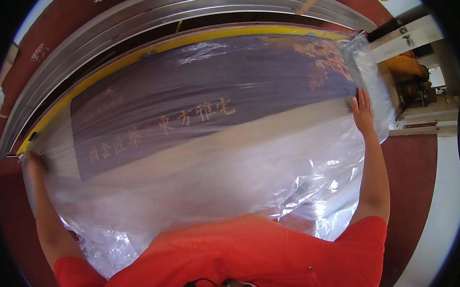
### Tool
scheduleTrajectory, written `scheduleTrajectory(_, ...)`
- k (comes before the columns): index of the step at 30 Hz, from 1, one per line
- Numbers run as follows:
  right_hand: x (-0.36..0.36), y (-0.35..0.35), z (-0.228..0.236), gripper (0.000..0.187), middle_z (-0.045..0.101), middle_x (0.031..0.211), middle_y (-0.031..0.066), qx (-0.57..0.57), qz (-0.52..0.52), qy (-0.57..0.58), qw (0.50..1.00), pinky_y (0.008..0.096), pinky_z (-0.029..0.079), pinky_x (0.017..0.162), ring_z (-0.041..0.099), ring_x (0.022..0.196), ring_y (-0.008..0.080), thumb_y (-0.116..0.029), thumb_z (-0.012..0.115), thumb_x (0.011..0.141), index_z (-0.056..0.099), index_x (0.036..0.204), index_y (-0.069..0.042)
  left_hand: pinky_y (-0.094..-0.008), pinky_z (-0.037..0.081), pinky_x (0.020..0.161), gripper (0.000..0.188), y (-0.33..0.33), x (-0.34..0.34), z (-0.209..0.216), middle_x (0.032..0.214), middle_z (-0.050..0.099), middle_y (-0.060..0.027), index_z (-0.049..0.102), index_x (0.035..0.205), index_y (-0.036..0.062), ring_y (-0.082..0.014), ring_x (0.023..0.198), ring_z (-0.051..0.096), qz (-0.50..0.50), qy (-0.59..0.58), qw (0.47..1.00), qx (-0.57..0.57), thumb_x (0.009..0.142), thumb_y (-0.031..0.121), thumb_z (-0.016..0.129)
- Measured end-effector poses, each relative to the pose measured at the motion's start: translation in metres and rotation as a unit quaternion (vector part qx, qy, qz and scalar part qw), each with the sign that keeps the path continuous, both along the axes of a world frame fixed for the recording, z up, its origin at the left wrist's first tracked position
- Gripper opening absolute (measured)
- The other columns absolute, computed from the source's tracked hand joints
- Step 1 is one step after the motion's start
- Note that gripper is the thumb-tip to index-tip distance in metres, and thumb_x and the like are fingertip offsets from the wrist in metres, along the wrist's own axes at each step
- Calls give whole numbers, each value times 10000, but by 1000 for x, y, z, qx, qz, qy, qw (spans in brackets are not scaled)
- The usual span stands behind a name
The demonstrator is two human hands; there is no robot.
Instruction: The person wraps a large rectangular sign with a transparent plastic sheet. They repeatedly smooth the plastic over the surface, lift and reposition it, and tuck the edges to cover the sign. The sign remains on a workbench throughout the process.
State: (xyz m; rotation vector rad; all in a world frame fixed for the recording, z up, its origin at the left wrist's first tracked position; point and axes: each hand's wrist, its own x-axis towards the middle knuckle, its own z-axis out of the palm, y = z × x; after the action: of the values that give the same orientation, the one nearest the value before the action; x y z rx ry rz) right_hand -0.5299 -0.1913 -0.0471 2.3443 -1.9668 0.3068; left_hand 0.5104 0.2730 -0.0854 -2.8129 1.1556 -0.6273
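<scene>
A wide, curved-looking panel lies across the view under clear plastic film. Beneath the film shows a dark printed sheet with gold lettering and golden leaves at its far right. My right hand rests on the film at the panel's right edge, fingers stretched forward and slightly apart. At the opposite end, my left hand touches the left edge; motion blur hides how its fingers sit. Loose, crinkled film hangs toward my body and bunches up beyond my right hand.
A yellow strip runs along the panel's far side. Behind it stretches a ribbed silver metal profile. Dark red floor shows at both sides. To the right, a white frame borders an opening with machinery beyond.
</scene>
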Motion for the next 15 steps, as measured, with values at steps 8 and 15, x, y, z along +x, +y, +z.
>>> scheduleTrajectory(8, 32, 38, 30, 450, 283, 1295, 106, -46, 104, 30, 993, 385, 181, 961, 243, 1201, 268, -285, 407, 839, 320, 1250, -125, -393, 106, 1006, 729, -125, -368, 112, 1350, 146, -128, 192, 1291, 79, -251, 1250, 140, -327, 257, 886, 204, 711, 244, 601)
scheduleTrajectory(15, 1, 25, 44, 375, 382, 1188, 110, 1, 109, 65, 992, 380, 266, 918, 357, 1102, 266, -224, 429, 833, 388, 1178, -83, -437, 41, 1010, 834, 23, -295, 135, 1368, 122, -48, 179, 1304, 128, -203, 1263, 98, -169, -76, 879, 440, 588, 12, 590)
